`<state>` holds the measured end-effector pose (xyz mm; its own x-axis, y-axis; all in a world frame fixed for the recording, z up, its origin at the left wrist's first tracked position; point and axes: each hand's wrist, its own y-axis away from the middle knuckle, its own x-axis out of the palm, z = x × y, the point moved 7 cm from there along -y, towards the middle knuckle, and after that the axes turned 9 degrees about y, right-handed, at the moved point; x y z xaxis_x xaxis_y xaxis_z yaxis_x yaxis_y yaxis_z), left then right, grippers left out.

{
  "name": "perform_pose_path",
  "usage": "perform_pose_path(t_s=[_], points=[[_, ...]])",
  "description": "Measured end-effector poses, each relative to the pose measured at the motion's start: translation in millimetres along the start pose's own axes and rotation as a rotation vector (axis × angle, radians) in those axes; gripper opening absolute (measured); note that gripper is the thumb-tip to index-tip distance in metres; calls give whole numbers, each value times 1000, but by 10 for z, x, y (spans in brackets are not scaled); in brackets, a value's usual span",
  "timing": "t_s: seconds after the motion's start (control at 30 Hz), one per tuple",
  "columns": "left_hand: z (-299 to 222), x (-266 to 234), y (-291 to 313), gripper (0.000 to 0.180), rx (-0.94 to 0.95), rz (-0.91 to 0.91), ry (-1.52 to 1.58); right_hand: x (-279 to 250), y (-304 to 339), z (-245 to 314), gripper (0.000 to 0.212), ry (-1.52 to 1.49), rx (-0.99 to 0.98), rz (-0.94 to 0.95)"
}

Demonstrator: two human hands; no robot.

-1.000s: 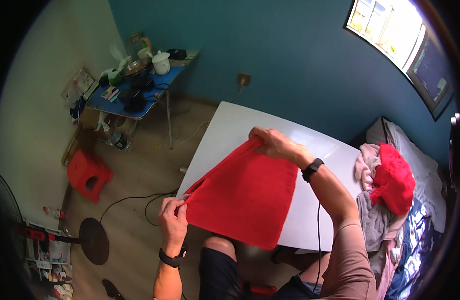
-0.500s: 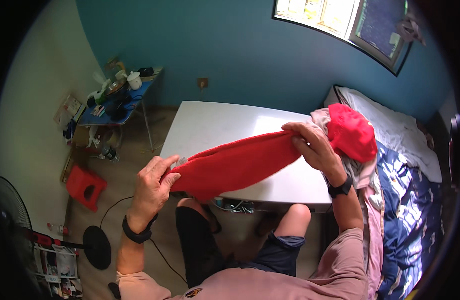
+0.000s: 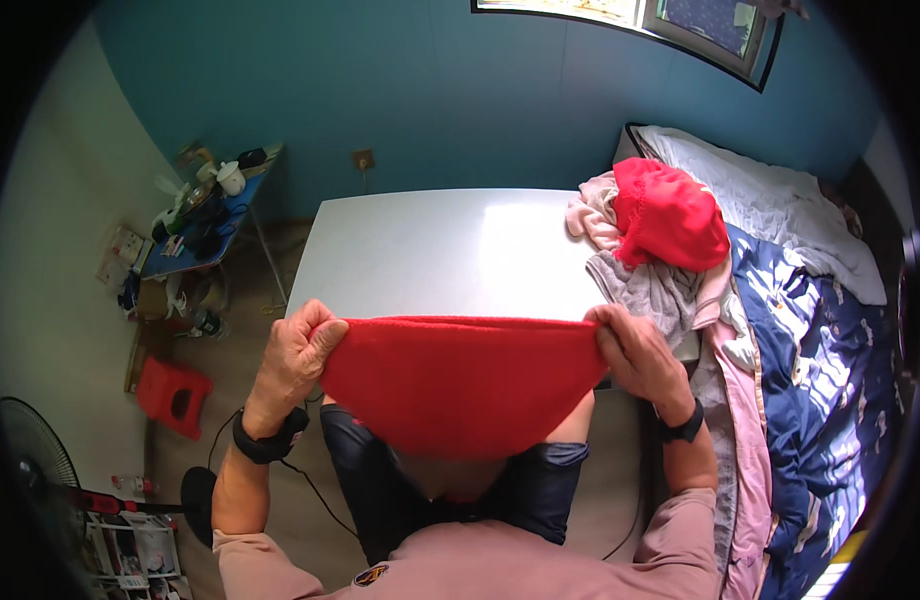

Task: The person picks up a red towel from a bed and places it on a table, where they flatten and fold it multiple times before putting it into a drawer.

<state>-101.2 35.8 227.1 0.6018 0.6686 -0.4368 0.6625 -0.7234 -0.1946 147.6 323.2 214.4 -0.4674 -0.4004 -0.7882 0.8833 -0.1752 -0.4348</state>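
Ahead of you runs the teal wall [image 3: 430, 100], with part of a window at the top right. Your bed [image 3: 820, 350] stands on the right, its dark blue and white bedding lit by patches of sunlight. The white table [image 3: 410, 245] is in front of you, bright with glare on its far right part. Over at the left, a small blue table [image 3: 158, 264] carries cups and other clutter, and a black fan [image 3: 40, 440] stands nearer you at the left edge. The red cloth [image 3: 460, 380] is in the air above your lap, at the near edge of the white table, its top edge pulled nearly straight and its lower part hanging in a curve. A red bundle [image 3: 670, 215] lies on pale pink and grey fabrics at the table's right end, and a red stool [image 3: 158, 385] is on the floor to your left. Your left hand [image 3: 295, 360] pinches the cloth's top left corner; your right hand [image 3: 638, 355] pinches the top right corner. You wear a black band [image 3: 265, 440] on your left wrist and another on your right.
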Motion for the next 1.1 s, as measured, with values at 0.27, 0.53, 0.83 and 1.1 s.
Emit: perform_pose_path(t_s=[0.27, 0.53, 0.83, 1.1], points=[[912, 473, -898, 31, -196, 165, 513, 454, -336, -834, 12, -75, 243, 83], [2809, 1069, -2034, 14, -337, 152, 452, 1697, -1048, -2561, 18, -19, 413, 125], [3346, 1151, -2377, 28, -282, -58, 5, 2137, -1279, -2948, 31, 283, 430, 149], [3355, 897, -2461, 29, -185, -165, -124, 2117, -917, -2505, 68, 276, 372, 375]])
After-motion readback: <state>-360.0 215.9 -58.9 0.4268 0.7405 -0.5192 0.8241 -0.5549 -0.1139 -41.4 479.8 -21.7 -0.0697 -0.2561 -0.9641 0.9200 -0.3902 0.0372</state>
